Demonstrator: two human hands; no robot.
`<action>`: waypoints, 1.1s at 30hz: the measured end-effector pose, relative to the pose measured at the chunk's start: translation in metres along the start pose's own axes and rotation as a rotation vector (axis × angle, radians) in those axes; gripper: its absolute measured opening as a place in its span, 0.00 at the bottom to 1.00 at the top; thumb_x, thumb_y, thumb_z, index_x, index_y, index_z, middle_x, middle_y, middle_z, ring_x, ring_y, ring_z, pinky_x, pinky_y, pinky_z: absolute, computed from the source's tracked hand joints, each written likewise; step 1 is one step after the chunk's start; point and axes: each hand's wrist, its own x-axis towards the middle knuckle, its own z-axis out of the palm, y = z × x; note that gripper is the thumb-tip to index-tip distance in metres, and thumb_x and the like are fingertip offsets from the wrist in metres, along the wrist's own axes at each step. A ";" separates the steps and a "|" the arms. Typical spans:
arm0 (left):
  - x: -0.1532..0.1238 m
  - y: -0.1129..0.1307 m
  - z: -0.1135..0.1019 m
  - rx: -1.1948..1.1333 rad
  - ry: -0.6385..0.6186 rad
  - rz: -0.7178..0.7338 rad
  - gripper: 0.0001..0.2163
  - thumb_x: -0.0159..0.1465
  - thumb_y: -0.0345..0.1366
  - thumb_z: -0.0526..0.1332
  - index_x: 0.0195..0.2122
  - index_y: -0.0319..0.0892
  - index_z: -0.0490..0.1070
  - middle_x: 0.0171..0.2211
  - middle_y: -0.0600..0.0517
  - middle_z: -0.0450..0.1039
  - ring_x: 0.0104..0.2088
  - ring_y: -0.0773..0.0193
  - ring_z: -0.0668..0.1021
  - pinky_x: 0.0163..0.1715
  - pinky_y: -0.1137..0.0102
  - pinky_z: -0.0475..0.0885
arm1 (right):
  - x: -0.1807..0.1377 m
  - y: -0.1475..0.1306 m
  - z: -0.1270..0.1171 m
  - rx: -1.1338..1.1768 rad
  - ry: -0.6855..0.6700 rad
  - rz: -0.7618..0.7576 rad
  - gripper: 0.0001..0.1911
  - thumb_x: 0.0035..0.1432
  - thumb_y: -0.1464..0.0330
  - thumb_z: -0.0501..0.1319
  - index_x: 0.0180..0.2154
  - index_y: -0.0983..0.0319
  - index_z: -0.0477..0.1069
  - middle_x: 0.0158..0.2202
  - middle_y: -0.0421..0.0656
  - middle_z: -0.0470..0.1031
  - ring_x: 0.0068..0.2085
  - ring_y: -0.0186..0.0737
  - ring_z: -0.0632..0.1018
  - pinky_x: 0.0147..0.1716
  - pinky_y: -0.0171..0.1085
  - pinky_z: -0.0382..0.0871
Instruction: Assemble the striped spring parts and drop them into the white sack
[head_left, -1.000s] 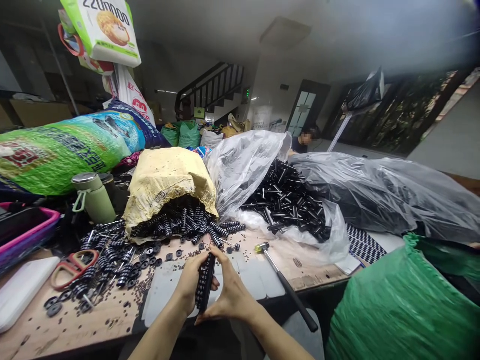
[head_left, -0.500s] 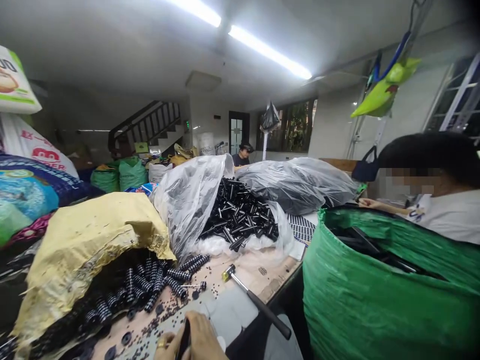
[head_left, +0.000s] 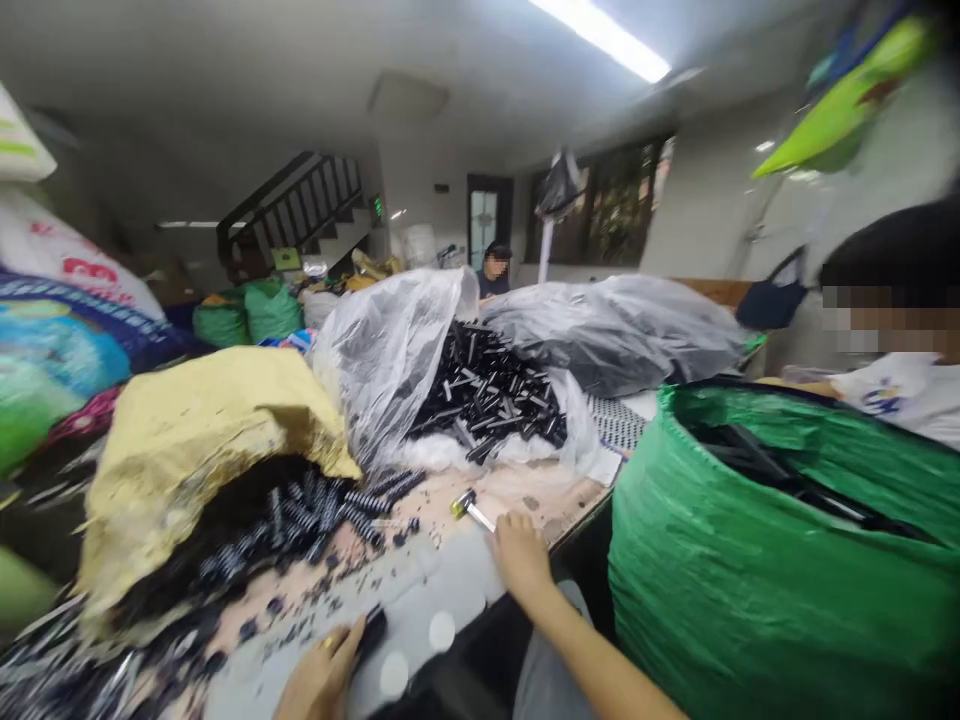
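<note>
My left hand (head_left: 322, 668), with a ring on one finger, holds a short black piece (head_left: 371, 630) low over the grey board (head_left: 420, 580); blur hides its exact kind. My right hand (head_left: 521, 552) is closed around the handle of a small hammer (head_left: 478, 516). Its yellow-faced head points away from me on the tabletop. Beyond the hammer, many black tube-like pieces (head_left: 487, 395) spill from a clear plastic bag (head_left: 394, 345). To the left, ribbed black rollers (head_left: 300, 510) lie under a torn yellow sack (head_left: 217, 410), with small dark bits scattered before them.
A large green woven sack (head_left: 712, 590) holding long black parts stands close on my right. Behind it sits a co-worker (head_left: 900, 380), and another person (head_left: 495, 268) is at the far side. A second plastic-covered heap (head_left: 622, 320) lies at the back.
My right hand has left the black piece beside my left hand and closed on the hammer's handle. My left hand keeps the piece. The camera view has shifted.
</note>
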 end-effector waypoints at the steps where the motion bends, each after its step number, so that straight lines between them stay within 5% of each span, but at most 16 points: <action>1: -0.005 -0.002 -0.002 0.016 -0.016 -0.008 0.12 0.61 0.32 0.51 0.43 0.45 0.69 0.40 0.48 0.71 0.40 0.62 0.73 0.41 0.68 0.68 | 0.001 0.001 0.001 -0.025 0.007 -0.011 0.09 0.56 0.68 0.53 0.35 0.64 0.68 0.37 0.50 0.71 0.42 0.48 0.70 0.37 0.42 0.63; 5: -0.017 0.004 -0.014 0.152 -0.050 0.051 0.15 0.61 0.27 0.48 0.47 0.41 0.66 0.40 0.46 0.72 0.38 0.60 0.73 0.39 0.63 0.66 | -0.005 -0.008 0.007 -0.009 -0.103 -0.096 0.14 0.61 0.64 0.44 0.37 0.64 0.64 0.33 0.49 0.71 0.34 0.44 0.73 0.30 0.38 0.62; 10: -0.011 0.017 -0.026 0.232 -0.109 -0.018 0.16 0.61 0.26 0.48 0.48 0.39 0.64 0.40 0.46 0.71 0.40 0.60 0.71 0.43 0.59 0.61 | -0.043 -0.037 -0.017 0.435 -0.379 -0.365 0.17 0.61 0.58 0.40 0.30 0.59 0.60 0.20 0.37 0.66 0.23 0.35 0.70 0.25 0.32 0.59; 13: -0.011 0.018 -0.028 0.241 -0.125 -0.029 0.16 0.61 0.26 0.47 0.49 0.40 0.63 0.41 0.46 0.71 0.42 0.59 0.70 0.45 0.57 0.58 | -0.065 -0.052 -0.026 0.599 -0.364 -0.434 0.19 0.61 0.57 0.38 0.29 0.59 0.58 0.19 0.36 0.64 0.22 0.34 0.69 0.25 0.31 0.58; 19: -0.011 0.025 -0.021 0.280 -0.135 -0.056 0.16 0.62 0.27 0.45 0.50 0.37 0.62 0.42 0.45 0.71 0.42 0.60 0.70 0.46 0.58 0.59 | -0.072 -0.060 -0.018 0.307 -0.353 -0.489 0.19 0.61 0.57 0.37 0.27 0.59 0.57 0.16 0.37 0.62 0.18 0.37 0.67 0.19 0.32 0.52; 25: -0.012 0.054 0.001 0.248 -0.123 -0.123 0.33 0.58 0.50 0.46 0.56 0.26 0.50 0.57 0.34 0.52 0.59 0.49 0.51 0.55 0.54 0.47 | -0.083 -0.089 -0.059 0.505 -0.266 -0.568 0.21 0.62 0.57 0.34 0.30 0.60 0.59 0.20 0.38 0.67 0.20 0.34 0.69 0.22 0.31 0.58; 30: -0.020 0.055 0.019 0.202 -0.106 -0.118 0.29 0.59 0.40 0.45 0.58 0.27 0.44 0.57 0.35 0.53 0.58 0.52 0.55 0.56 0.56 0.48 | -0.101 -0.111 -0.035 0.216 -0.388 -0.781 0.19 0.63 0.61 0.36 0.36 0.61 0.63 0.24 0.43 0.73 0.23 0.37 0.72 0.22 0.32 0.56; 33: -0.011 0.046 0.019 0.180 -0.060 -0.118 0.25 0.59 0.35 0.46 0.57 0.27 0.49 0.54 0.36 0.58 0.55 0.53 0.60 0.53 0.57 0.55 | -0.094 -0.108 -0.026 0.140 -0.383 -0.806 0.20 0.63 0.62 0.36 0.34 0.60 0.62 0.23 0.42 0.73 0.23 0.39 0.73 0.22 0.32 0.54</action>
